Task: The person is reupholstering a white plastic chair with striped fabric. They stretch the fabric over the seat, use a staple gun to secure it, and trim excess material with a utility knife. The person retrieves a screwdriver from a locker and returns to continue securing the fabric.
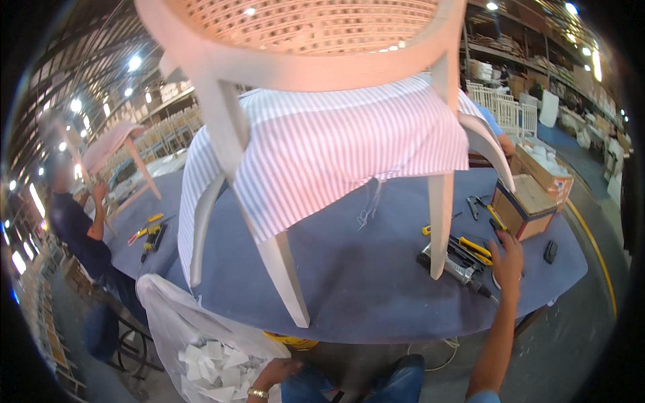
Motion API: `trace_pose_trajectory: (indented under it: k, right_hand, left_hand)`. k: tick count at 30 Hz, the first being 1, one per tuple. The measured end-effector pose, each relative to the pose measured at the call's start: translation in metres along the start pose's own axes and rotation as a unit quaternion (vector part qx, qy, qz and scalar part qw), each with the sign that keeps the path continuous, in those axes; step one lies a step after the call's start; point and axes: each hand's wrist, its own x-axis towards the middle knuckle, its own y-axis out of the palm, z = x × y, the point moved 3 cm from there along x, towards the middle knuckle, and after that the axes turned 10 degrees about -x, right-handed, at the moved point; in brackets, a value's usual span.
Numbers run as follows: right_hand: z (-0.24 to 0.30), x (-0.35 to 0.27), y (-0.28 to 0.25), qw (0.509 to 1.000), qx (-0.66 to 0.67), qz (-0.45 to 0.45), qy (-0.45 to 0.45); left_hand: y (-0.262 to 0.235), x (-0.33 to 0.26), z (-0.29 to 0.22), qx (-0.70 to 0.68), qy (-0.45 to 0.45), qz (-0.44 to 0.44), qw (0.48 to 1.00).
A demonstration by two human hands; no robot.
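The right hand (507,258) reaches out over the yellow-handled tools (474,248) on the blue table (363,282), fingers loosely spread, holding nothing. The tools lie just left of the fingers, long way pointing left-and-far. The left hand (272,376) (near the white bag (201,336)) is much farther.

Chair (302,134) on table (363,295) (tools (463,258) right).
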Motion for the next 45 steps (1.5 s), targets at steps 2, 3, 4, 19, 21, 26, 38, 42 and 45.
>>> trace_pose_trajectory:
  k: [2, 3, 4, 19, 21, 26, 38, 42, 45]
  right_hand:
    - [0.050, 0.034, 0.022, 0.974, 0.210, 0.063, 0.049]
    - [0.079, 0.046, 0.034, 0.944, 0.318, 0.072, 0.043]
    - [0.106, 0.062, 0.046, 0.938, 0.340, 0.064, 0.024]
    - [0.206, 0.034, 0.049, 0.837, 0.481, 0.161, 0.207]
    - [0.223, 0.010, 0.037, 0.825, 0.508, 0.178, 0.174]
    - [0.244, -0.025, 0.026, 0.860, 0.473, 0.160, 0.105]
    - [0.360, -0.088, -0.036, 0.718, 0.692, 0.076, -0.005]
    - [0.456, -0.070, -0.033, 0.496, 0.826, 0.262, 0.052]
    - [0.495, -0.068, -0.037, 0.321, 0.888, 0.320, 0.076]
  left_hand:
    - [-0.002, -0.042, -0.069, -0.073, 0.059, 0.038, 0.995]
    - [-0.005, -0.061, -0.105, -0.106, 0.078, 0.055, 0.990]
    - [-0.020, -0.081, -0.147, -0.021, 0.198, 0.006, 0.980]
    - [-0.108, -0.024, -0.378, 0.101, 0.580, -0.528, 0.611]
    - [-0.133, -0.026, -0.366, 0.118, 0.572, -0.539, 0.607]
    - [-0.168, -0.023, -0.344, -0.084, 0.565, -0.430, 0.700]
    - [-0.119, -0.131, -0.363, -0.215, 0.624, -0.413, 0.627]
    - [-0.122, -0.137, -0.404, -0.290, 0.618, -0.296, 0.668]
    - [-0.118, -0.138, -0.413, -0.343, 0.645, -0.252, 0.635]
